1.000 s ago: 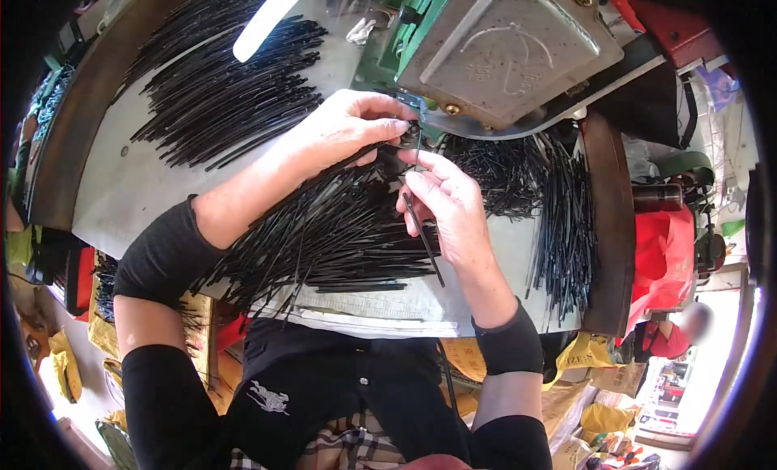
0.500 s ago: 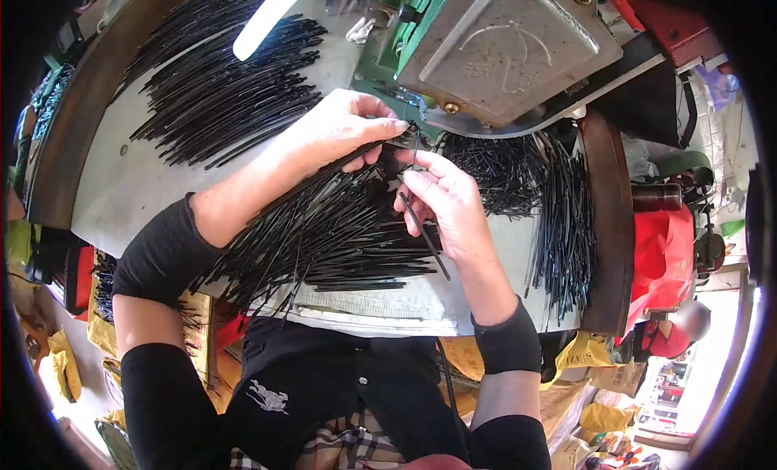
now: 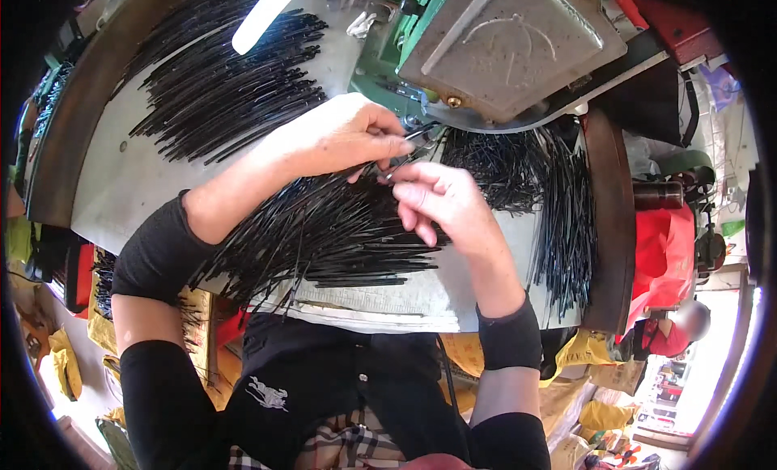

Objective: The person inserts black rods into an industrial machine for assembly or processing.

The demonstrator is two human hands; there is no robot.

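The table [image 3: 101, 175] spreads out widest of all in front of me, pale, with a brown rim [image 3: 611, 227] at either side. Against its near edge sits the worker [image 3: 324, 373] in a black apron and black sleeves. The machine [image 3: 510, 61], green and grey, juts in over the far side, its curved lower edge just beyond the hands.

Then the piles, all black rods. One [image 3: 231, 90] lies on the far left, its rods roughly side by side. A second, the middle pile [image 3: 340, 235], lies below the hands, more tangled. A third, the right pile [image 3: 526, 183], runs from under the machine's edge along the right side of the table.

Past the right rim hangs a red bag [image 3: 664, 243]. A white lamp [image 3: 267, 17] slants over the far-left pile.

The left hand [image 3: 352, 138] reaches across from the left, its thumb and forefinger closed together. The right hand [image 3: 445, 196] is just beside it, fingers curled, thumb near the forefinger; I cannot tell whether it grips anything.

A crumpled white cloth [image 3: 361, 25] lies beside the machine. Slightest of all is the rod [image 3: 422, 132] pinched in the left fingertips, slanting up toward the machine's lower edge.
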